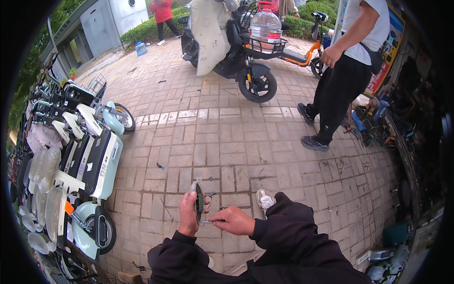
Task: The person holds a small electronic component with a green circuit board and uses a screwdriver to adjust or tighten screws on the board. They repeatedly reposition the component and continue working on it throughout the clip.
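Observation:
My left hand (188, 215) is closed around a rounded flat part with a green circuit board (200, 202) on its side, held upright above the paving. A clear edge shows at the top of the part. In my right hand (235, 221), just to the right, the fingers pinch a thin metal tool (206, 221). Its tip points left at the lower end of the circuit board; whether it touches cannot be made out. The tool's handle is hidden in my fingers, so its kind does not show.
A row of electric scooters (106, 165) stands at the left. Ahead is a black scooter (255, 83) carrying a large water bottle (266, 26). A person (347, 80) in a white shirt stands at the right, beside scattered tools (366, 118). Small scraps lie on the brick paving (208, 137).

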The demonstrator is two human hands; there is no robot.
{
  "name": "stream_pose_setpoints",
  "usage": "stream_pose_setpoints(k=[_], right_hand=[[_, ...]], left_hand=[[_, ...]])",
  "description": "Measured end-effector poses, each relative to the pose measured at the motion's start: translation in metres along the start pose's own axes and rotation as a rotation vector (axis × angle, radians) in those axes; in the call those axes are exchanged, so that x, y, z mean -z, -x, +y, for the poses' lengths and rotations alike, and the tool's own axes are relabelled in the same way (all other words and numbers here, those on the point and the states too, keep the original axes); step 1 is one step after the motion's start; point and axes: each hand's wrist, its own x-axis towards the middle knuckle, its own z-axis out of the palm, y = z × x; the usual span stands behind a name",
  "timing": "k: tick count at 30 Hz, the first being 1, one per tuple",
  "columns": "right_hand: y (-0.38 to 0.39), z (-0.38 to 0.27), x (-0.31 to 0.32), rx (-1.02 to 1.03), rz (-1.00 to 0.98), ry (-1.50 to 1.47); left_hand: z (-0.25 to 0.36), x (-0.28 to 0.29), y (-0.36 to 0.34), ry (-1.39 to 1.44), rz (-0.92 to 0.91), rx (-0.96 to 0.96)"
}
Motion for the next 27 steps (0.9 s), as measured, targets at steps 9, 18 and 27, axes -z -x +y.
stream_pose_setpoints(k=[9,18,27], right_hand=[[0.0016,0.0005,-0.0012,0.065,0.046,0.103],[0.0014,0.0035,-0.0034,0.056,0.058,0.139],[0.001,-0.0011,0.0058,-0.157,-0.059,-0.164]], left_hand=[[-0.0012,-0.0011,-0.0012,-0.014,0.014,0.012],[-0.001,-0.0001,-0.0019,0.022,-0.006,0.02],[-0.0027,-0.0015,-0.0017,0.026,-0.016,0.018]])
